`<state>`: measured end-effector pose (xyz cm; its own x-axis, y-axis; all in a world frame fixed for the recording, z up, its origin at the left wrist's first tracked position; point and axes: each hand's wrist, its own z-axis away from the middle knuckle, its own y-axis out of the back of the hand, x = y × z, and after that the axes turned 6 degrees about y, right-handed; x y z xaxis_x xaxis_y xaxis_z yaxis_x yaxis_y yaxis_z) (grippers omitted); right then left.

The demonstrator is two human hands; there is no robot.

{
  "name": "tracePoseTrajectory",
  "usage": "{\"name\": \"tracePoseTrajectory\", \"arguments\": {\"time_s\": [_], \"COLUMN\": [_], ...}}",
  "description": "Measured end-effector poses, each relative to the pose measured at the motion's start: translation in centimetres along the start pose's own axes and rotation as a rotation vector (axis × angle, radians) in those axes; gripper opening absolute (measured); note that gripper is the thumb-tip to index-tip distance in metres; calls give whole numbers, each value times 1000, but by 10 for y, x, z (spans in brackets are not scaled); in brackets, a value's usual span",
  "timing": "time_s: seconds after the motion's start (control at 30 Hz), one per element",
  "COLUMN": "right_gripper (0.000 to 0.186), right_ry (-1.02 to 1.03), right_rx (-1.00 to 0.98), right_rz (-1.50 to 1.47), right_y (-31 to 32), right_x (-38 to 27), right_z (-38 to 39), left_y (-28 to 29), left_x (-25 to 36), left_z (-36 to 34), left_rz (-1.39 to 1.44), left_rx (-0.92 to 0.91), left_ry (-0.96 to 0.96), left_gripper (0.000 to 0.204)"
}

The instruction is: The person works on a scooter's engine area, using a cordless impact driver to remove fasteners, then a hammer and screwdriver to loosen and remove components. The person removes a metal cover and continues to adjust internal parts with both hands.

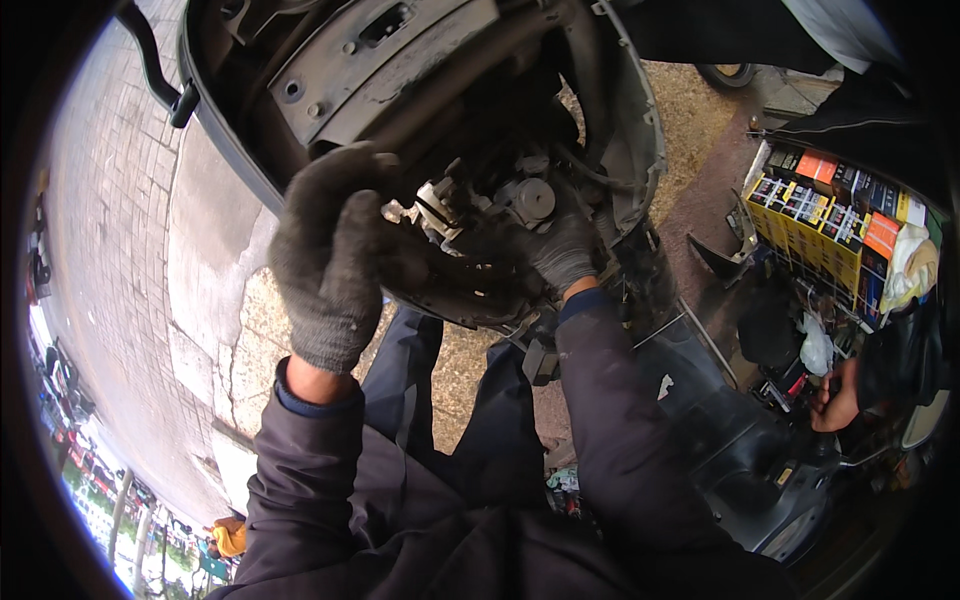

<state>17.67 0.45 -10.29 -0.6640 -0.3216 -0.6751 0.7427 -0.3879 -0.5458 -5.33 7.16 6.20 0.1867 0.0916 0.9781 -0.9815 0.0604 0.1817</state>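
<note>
In front of me a scooter's dark body shell (650, 150) lies opened up, its engine bay facing me. Inside sit dusty metal parts, among them a pale bracket-like piece (437, 208) and a round grey cap (533, 200). My left hand (335, 255), in a grey knit glove, is raised at the shell's left rim, fingers curved and thumb apart; nothing shows between them. My right hand (562, 252), gloved too, reaches into the bay just below the round cap. Its fingertips are lost among the dark parts, so what they touch is hidden.
Boxed goods (815, 215) in yellow, black and orange are stacked at the right. Below them, another person's bare hand (837, 395) is near small items and a white plastic bag (815, 343). A loose black panel (725, 250) lies on the floor. Paving (120, 230) stretches along the left.
</note>
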Motion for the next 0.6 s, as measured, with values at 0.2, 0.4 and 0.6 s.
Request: {"name": "tracePoseTrajectory", "arguments": {"time_s": [0.2, 0.4, 0.6], "right_gripper": [84, 73, 77], "right_ry": [33, -15, 37], "right_rx": [-44, -29, -90], "right_rz": [507, 637, 1204], "right_y": [0, 0, 9], "right_x": [-4, -5, -5], "right_z": [-4, -7, -11], "left_y": [18, 13, 16], "left_x": [-16, -29, -35], "left_z": [2, 7, 4], "left_rz": [-35, -106, -146], "left_rx": [209, 300, 296], "left_ry": [-135, -162, -283], "left_gripper": [29, 27, 27]}}
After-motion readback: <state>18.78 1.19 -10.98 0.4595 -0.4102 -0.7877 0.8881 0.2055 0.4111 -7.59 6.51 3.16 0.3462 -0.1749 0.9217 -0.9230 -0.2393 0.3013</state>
